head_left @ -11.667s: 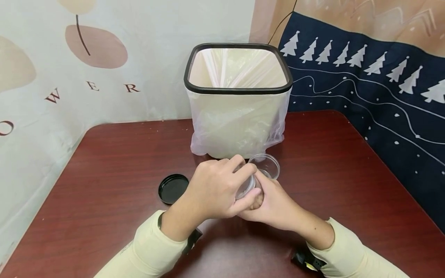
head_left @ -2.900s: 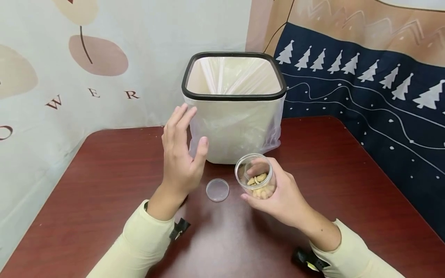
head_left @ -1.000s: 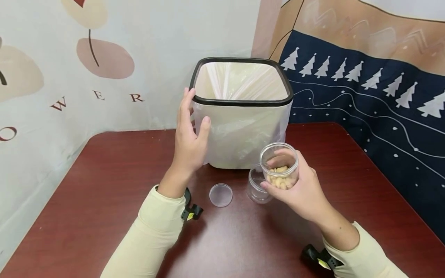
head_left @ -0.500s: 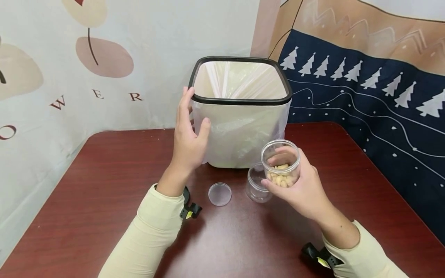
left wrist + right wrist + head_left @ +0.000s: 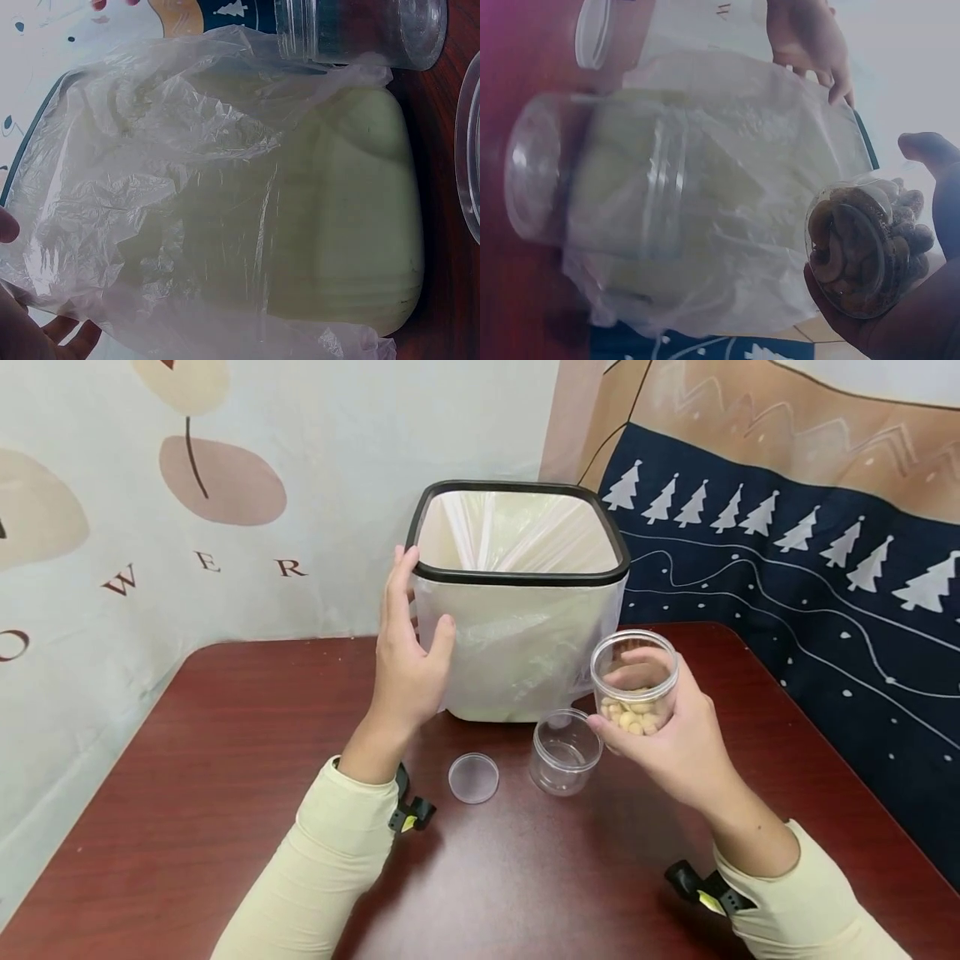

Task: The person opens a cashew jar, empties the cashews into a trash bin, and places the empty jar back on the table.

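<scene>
My right hand (image 5: 686, 735) grips a clear plastic jar (image 5: 633, 672), uncovered, above the table's right part. Inside lie pale curved nuts (image 5: 637, 714) that look like cashews, filling its lower part. A second clear jar (image 5: 566, 756) stands upright on the table just below and left, with nothing inside. My left hand (image 5: 408, 672) has its fingers straight against the left side of the bin (image 5: 517, 652), fingertips at the black rim, thumb over the front. The bin is pale, with a thin plastic bag folded over its rim.
A round clear lid (image 5: 474, 778) lies flat on the red-brown table (image 5: 247, 793), left of the standing jar. Printed cloth hangs behind: white with letters (image 5: 288, 568), dark blue with trees (image 5: 772, 560) at right.
Earlier both hands worked on the nut jar, with a black lid lying at left. The clear lid now lies down and my left hand is at the bin. Lately the jar moved up and right.
</scene>
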The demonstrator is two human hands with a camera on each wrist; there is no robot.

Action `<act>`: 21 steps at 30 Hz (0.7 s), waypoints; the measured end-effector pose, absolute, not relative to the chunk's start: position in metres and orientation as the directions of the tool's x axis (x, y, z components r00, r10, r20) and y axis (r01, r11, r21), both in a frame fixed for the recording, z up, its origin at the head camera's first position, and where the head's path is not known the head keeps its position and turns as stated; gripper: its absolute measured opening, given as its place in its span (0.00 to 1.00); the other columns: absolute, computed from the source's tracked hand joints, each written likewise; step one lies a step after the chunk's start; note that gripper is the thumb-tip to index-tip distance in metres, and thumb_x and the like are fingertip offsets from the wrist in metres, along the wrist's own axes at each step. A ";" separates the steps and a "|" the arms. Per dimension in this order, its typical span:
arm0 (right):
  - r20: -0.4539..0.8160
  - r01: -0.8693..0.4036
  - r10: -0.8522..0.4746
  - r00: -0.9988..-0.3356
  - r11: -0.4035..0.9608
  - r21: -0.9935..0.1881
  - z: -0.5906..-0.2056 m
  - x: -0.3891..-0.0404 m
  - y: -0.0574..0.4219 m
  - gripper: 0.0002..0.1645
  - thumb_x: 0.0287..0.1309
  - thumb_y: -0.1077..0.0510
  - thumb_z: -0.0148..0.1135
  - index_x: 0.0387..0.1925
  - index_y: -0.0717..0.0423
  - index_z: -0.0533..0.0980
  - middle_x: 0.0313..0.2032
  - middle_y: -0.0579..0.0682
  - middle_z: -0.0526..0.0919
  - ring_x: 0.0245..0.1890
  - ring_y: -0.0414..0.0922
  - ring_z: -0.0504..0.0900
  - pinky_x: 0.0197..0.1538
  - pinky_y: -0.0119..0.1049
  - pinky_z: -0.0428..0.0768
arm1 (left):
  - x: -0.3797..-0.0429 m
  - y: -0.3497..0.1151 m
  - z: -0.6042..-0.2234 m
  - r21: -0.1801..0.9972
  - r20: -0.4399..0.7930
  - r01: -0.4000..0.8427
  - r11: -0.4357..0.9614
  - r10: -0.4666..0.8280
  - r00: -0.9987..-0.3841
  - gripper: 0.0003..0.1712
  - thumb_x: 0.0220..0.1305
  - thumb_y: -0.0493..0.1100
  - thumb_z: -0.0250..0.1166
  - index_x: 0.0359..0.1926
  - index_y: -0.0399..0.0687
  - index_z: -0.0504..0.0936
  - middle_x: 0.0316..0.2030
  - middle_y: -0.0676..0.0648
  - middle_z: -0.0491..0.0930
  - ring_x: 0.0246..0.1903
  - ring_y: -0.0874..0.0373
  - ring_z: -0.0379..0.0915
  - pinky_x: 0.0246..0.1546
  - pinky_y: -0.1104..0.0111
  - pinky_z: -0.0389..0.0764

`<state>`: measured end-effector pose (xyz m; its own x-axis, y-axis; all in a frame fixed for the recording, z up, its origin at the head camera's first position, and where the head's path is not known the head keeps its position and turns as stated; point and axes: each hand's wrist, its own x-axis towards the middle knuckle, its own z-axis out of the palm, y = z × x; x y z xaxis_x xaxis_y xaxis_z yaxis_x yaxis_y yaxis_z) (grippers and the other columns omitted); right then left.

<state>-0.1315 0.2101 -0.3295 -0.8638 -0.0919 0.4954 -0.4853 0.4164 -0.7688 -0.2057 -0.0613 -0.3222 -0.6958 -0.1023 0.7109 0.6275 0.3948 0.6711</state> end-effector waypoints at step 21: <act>0.591 -0.526 -0.101 -0.801 0.590 -0.612 -0.265 -0.156 0.221 0.42 0.42 0.61 0.80 0.59 0.50 0.69 0.44 0.41 0.83 0.34 0.35 0.83 0.35 0.18 0.79 | -0.206 -0.062 -0.323 0.675 0.697 0.602 0.427 -0.100 -0.710 0.42 0.64 0.35 0.55 0.77 0.62 0.55 0.78 0.60 0.48 0.75 0.69 0.50 0.66 0.55 0.68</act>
<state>-0.1561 0.2215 -0.2648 -0.8005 -0.1010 0.5908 -0.5263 0.5900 -0.6123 -0.2059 -0.0618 -0.3227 -0.7099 -0.1003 0.6971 0.6020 0.4274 0.6745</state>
